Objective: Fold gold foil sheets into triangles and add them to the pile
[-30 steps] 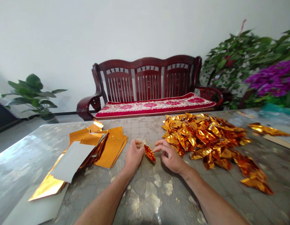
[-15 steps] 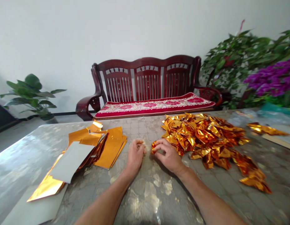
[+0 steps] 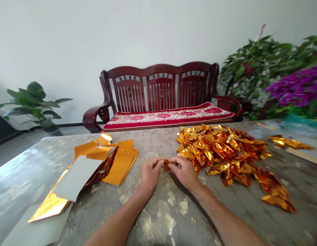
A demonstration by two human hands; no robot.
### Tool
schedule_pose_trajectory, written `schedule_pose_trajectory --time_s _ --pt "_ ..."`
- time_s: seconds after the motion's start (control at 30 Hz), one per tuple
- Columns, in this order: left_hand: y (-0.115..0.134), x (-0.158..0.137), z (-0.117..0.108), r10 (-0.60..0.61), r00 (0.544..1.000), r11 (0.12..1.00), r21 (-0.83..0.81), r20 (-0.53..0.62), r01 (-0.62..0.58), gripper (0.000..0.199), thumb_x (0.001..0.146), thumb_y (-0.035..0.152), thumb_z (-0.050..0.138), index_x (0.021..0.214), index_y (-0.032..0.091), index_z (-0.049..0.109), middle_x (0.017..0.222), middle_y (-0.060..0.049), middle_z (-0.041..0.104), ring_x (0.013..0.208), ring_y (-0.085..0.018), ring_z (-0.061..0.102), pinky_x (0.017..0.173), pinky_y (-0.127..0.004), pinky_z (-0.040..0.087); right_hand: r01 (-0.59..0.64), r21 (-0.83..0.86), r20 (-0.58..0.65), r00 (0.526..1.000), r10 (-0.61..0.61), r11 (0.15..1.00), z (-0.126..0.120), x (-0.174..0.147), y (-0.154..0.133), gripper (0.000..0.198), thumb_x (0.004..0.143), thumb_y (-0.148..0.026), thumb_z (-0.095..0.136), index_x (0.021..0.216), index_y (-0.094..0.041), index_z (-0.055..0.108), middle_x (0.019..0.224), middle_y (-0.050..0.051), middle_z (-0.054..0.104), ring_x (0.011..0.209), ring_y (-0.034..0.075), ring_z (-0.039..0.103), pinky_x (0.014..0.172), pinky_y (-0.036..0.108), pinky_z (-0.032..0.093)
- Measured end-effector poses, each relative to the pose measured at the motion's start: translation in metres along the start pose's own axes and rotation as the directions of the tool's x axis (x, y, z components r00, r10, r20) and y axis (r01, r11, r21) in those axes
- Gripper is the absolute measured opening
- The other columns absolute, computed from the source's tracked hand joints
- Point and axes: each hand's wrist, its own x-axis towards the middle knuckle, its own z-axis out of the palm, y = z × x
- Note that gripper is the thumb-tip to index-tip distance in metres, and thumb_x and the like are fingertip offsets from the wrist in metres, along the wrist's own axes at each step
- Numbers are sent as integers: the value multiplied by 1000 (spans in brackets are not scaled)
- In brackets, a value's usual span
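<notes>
Between my hands, just above the table, is a small piece of folded gold foil paper (image 3: 166, 166). The fingertips of my left hand (image 3: 151, 172) pinch its left end, while my right hand (image 3: 184, 172) grips the right end between thumb and fingers. Part of the piece is hidden by the fingers. To the right lies a heap of folded gold foil pieces (image 3: 222, 147), close to my right hand. Flat gold foil sheets (image 3: 122, 162) are stacked loosely on the left, with a grey-backed sheet (image 3: 76, 177) on top.
The table (image 3: 158, 212) has a shiny patterned cover. Another grey sheet (image 3: 38, 225) lies at the front left. Plastic wrapping (image 3: 266, 128) and a board (image 3: 307, 157) sit at the right. A wooden bench (image 3: 161, 89) stands behind, between potted plants (image 3: 37, 106).
My left hand has moved right and now pinches the folded foil paper, which only my right hand held before. The foil has turned between the fingers.
</notes>
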Motion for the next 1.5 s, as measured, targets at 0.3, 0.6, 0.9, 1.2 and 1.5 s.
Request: schedule_pose_trajectory --time_s 0.3,0.6,0.9,1.2,1.5 --pt "0 -3 1 -6 1000 1000 -2 -19 6 15 80 28 67 84 21 78 85 -3 77 80 -20 70 77 -30 53 -17 -6 -34 999 16 1000 1 -3 -1 7 81 -23 62 75 -23 66 75 2 67 76 20 60 72 32 44" --pt "3 -5 2 -6 1000 997 76 -10 7 12 79 27 67 80 20 76 79 -3 76 72 -18 69 69 -27 51 34 -56 -19 999 -35 998 2 -3 -3 11 84 -24 61 73 -24 65 74 3 66 77 21 60 73 33 45" --pt "16 -12 -7 278 958 878 387 62 -280 14 88 22 59 85 24 73 84 -2 73 80 -16 65 74 -26 44 213 -243 -42 972 -230 947 -8 -5 -17 15 89 -23 59 102 -24 68 99 7 69 95 24 59 85 36 44" --pt "16 -18 -6 336 938 862 374 87 -343 15 88 25 58 82 25 71 79 -3 69 77 -16 61 73 -26 41 322 -434 76 944 -321 841 -15 -7 -26 20 94 -20 51 92 -22 71 88 7 70 89 24 56 81 39 40" --pt "6 2 -1 -62 984 930 -366 -168 -4 23 78 39 68 79 18 57 68 1 64 62 -12 59 61 -22 45 -140 319 -199 957 210 937 -15 4 1 27 89 -35 52 104 -20 68 99 7 72 87 22 65 78 35 51"
